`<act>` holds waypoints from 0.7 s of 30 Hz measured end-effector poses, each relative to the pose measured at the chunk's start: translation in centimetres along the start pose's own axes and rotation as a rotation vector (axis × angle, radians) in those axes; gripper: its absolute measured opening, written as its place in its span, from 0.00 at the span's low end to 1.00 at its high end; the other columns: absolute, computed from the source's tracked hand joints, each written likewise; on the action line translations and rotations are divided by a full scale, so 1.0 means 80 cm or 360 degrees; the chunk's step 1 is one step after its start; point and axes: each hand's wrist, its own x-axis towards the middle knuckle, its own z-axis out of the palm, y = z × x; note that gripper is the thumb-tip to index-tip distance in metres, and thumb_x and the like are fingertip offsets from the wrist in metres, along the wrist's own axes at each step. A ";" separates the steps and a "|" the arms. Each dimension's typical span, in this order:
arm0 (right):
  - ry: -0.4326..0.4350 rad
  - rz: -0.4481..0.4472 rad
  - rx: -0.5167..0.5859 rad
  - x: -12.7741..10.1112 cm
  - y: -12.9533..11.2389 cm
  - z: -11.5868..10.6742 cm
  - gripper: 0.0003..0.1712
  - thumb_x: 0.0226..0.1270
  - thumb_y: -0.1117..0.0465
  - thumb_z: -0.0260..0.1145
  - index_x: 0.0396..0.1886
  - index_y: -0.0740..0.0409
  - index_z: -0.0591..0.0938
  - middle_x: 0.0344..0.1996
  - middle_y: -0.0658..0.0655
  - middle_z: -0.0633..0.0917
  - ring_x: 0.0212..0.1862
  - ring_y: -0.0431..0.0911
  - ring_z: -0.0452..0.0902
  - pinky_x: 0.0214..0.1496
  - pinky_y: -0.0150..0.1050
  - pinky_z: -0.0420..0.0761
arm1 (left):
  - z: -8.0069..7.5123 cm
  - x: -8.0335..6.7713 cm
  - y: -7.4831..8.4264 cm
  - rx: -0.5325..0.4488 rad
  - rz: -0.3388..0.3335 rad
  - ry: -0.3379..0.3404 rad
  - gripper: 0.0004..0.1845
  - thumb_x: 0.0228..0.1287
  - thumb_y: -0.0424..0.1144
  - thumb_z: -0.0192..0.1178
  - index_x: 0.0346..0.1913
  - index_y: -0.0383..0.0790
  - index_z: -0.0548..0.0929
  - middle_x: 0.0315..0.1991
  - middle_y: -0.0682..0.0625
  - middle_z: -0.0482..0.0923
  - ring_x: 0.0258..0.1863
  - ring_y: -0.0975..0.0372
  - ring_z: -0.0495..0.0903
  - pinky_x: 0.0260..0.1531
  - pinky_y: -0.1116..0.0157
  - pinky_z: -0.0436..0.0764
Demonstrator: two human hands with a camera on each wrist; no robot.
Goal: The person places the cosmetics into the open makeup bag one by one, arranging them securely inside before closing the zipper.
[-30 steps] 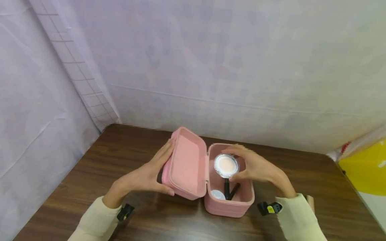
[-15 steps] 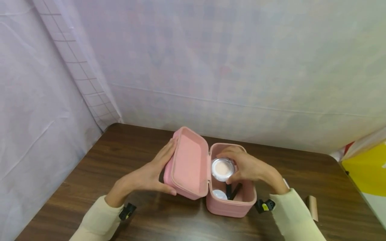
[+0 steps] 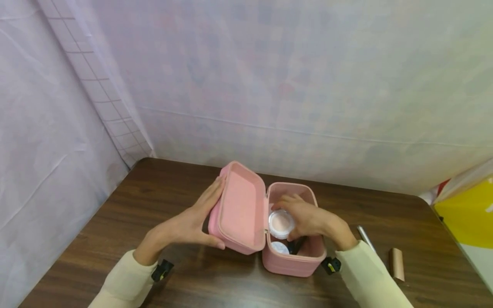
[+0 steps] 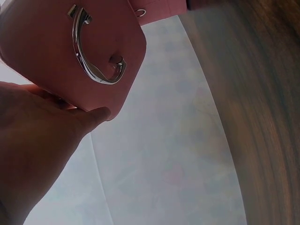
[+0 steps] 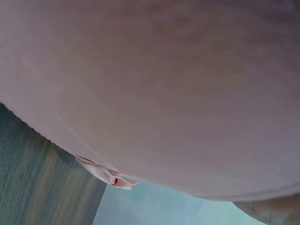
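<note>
A pink cosmetic case (image 3: 293, 266) stands on the table with its lid (image 3: 242, 209) swung out to the left. My left hand (image 3: 188, 224) holds the lid from its outer side, thumb along the near edge. In the left wrist view, a metal handle (image 4: 84, 61) shows on the lid's outside. Inside the case, my right hand (image 3: 313, 220) grips a round powder compact (image 3: 281, 223) with a clear rim and pale centre by its edge. A white round item (image 3: 280, 247) and dark items lie below it, partly hidden. The case wall (image 5: 140, 103) fills most of the right wrist view.
On the brown wooden table (image 3: 185, 278), a silver stick (image 3: 366, 238) and a gold-brown tube (image 3: 396, 264) lie right of the case, near the right sleeve. A white patterned curtain (image 3: 289, 85) hangs behind. Something yellow (image 3: 467, 214) stands at the far right.
My right hand has lowered the compact deeper into the case, slightly left. The silver stick and tube have come into fuller view beside the sleeve. My left hand still holds the lid.
</note>
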 end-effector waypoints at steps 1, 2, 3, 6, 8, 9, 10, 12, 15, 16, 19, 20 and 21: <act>0.0000 0.0004 -0.0007 0.001 -0.001 0.001 0.41 0.31 0.60 0.82 0.52 0.60 0.78 0.49 0.54 0.77 0.55 0.53 0.68 0.56 0.49 0.69 | 0.000 0.000 0.000 -0.0004 -0.0003 0.0000 0.68 0.45 0.68 0.67 0.76 0.41 0.34 0.76 0.43 0.27 0.74 0.53 0.30 0.64 0.40 0.50; -0.0002 0.0009 -0.0019 0.001 -0.001 0.002 0.41 0.30 0.60 0.83 0.52 0.60 0.78 0.49 0.54 0.77 0.55 0.54 0.68 0.56 0.49 0.69 | 0.000 0.000 -0.001 -0.0006 -0.0004 0.0001 0.68 0.45 0.68 0.67 0.76 0.41 0.34 0.76 0.43 0.27 0.74 0.53 0.30 0.64 0.40 0.51; -0.0001 0.0016 -0.0031 0.002 -0.001 0.004 0.41 0.30 0.60 0.83 0.52 0.60 0.79 0.49 0.54 0.77 0.55 0.54 0.68 0.56 0.49 0.69 | 0.000 0.000 0.000 -0.0008 -0.0004 0.0000 0.68 0.45 0.68 0.67 0.76 0.41 0.35 0.76 0.43 0.27 0.74 0.53 0.30 0.64 0.40 0.51; 0.0013 0.0027 -0.0077 0.005 0.000 0.009 0.41 0.29 0.60 0.83 0.51 0.60 0.79 0.48 0.54 0.77 0.55 0.54 0.69 0.56 0.49 0.70 | 0.000 -0.001 -0.001 -0.0008 0.0002 0.0002 0.68 0.46 0.68 0.67 0.76 0.40 0.35 0.76 0.43 0.27 0.74 0.53 0.30 0.64 0.40 0.50; 0.0015 0.0045 -0.0120 0.007 0.000 0.013 0.41 0.29 0.61 0.83 0.52 0.59 0.79 0.49 0.54 0.78 0.55 0.55 0.69 0.56 0.49 0.70 | 0.000 -0.001 0.000 -0.0008 0.0005 0.0002 0.68 0.46 0.68 0.67 0.76 0.40 0.35 0.76 0.43 0.27 0.74 0.53 0.29 0.64 0.40 0.49; 0.0012 0.0053 -0.0135 0.008 0.000 0.014 0.41 0.30 0.61 0.83 0.52 0.60 0.79 0.50 0.55 0.78 0.55 0.55 0.69 0.56 0.49 0.70 | 0.000 -0.001 0.000 -0.0008 0.0005 0.0001 0.68 0.46 0.68 0.67 0.76 0.40 0.35 0.76 0.43 0.27 0.74 0.53 0.29 0.64 0.40 0.49; 0.0010 0.0059 -0.0153 0.008 0.000 0.016 0.41 0.30 0.62 0.82 0.53 0.60 0.79 0.50 0.55 0.79 0.56 0.55 0.69 0.57 0.50 0.70 | 0.000 -0.001 0.000 -0.0010 0.0005 0.0001 0.68 0.46 0.68 0.67 0.76 0.40 0.35 0.76 0.43 0.27 0.74 0.53 0.29 0.65 0.41 0.49; 0.0023 0.0074 -0.0169 0.010 0.001 0.018 0.41 0.32 0.65 0.81 0.55 0.60 0.78 0.52 0.57 0.78 0.56 0.56 0.69 0.57 0.50 0.71 | 0.000 -0.001 0.000 -0.0008 0.0004 0.0002 0.68 0.46 0.67 0.67 0.76 0.40 0.35 0.76 0.43 0.27 0.74 0.53 0.29 0.65 0.40 0.49; 0.0099 0.0053 -0.0142 0.011 0.003 0.019 0.40 0.37 0.70 0.78 0.56 0.64 0.77 0.53 0.62 0.76 0.56 0.57 0.71 0.57 0.51 0.72 | -0.001 -0.002 0.000 -0.0002 -0.0002 -0.0001 0.68 0.46 0.67 0.67 0.76 0.40 0.35 0.76 0.43 0.27 0.74 0.53 0.29 0.65 0.41 0.48; 0.0127 0.0058 -0.0134 0.012 0.003 0.020 0.38 0.38 0.71 0.77 0.56 0.64 0.77 0.53 0.63 0.76 0.55 0.56 0.72 0.55 0.50 0.73 | 0.000 -0.002 0.000 0.0000 -0.0007 -0.0002 0.68 0.46 0.67 0.68 0.76 0.40 0.35 0.76 0.43 0.27 0.74 0.53 0.29 0.65 0.41 0.48; 0.0171 0.0088 -0.0114 0.012 0.005 0.021 0.34 0.39 0.74 0.75 0.53 0.65 0.77 0.51 0.64 0.76 0.51 0.55 0.75 0.52 0.49 0.75 | 0.000 -0.002 -0.001 0.0005 -0.0017 -0.0008 0.68 0.46 0.66 0.69 0.76 0.41 0.34 0.76 0.44 0.27 0.74 0.53 0.29 0.65 0.41 0.49; 0.0168 0.0115 -0.0119 0.012 0.004 0.021 0.33 0.39 0.73 0.76 0.52 0.66 0.78 0.50 0.64 0.76 0.50 0.55 0.75 0.51 0.49 0.76 | 0.000 -0.001 -0.001 0.0009 -0.0020 -0.0010 0.68 0.46 0.65 0.69 0.76 0.41 0.34 0.76 0.44 0.27 0.74 0.53 0.29 0.65 0.41 0.49; 0.0164 0.0143 -0.0128 0.011 0.004 0.022 0.31 0.40 0.73 0.75 0.50 0.65 0.78 0.48 0.64 0.76 0.49 0.54 0.75 0.51 0.49 0.76 | 0.000 -0.001 -0.001 0.0010 -0.0021 -0.0011 0.68 0.45 0.66 0.69 0.76 0.41 0.34 0.76 0.44 0.26 0.74 0.53 0.29 0.65 0.42 0.49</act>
